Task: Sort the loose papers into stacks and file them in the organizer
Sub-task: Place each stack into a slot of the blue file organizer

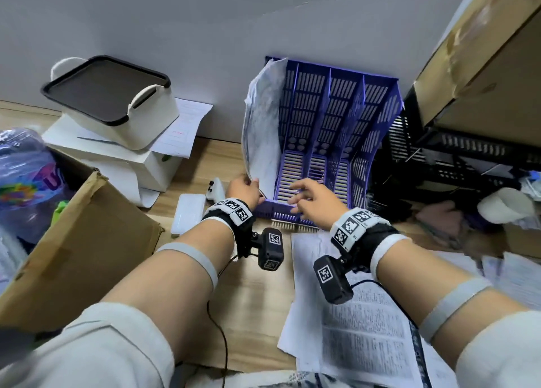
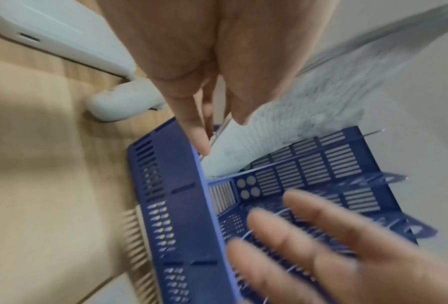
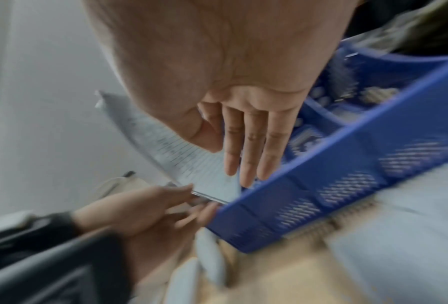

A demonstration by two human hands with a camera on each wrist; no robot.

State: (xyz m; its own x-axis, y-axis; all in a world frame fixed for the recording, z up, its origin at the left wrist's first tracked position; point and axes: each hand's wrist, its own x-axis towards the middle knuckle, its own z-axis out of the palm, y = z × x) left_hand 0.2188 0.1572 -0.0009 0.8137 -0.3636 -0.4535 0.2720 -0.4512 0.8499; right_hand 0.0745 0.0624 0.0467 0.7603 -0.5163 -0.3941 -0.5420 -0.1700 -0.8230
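With the left hand [image 1: 244, 189] pinching the stack of papers [image 1: 261, 127] standing bowed in the leftmost slot of the blue organizer [image 1: 336, 142], the released right hand [image 1: 313, 202] ought to have steadied the sheets so their lower edge seated squarely.

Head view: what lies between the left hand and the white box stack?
In the head view, a small white controller and a flat white case lie on the wooden desk between the left hand and white box stack.
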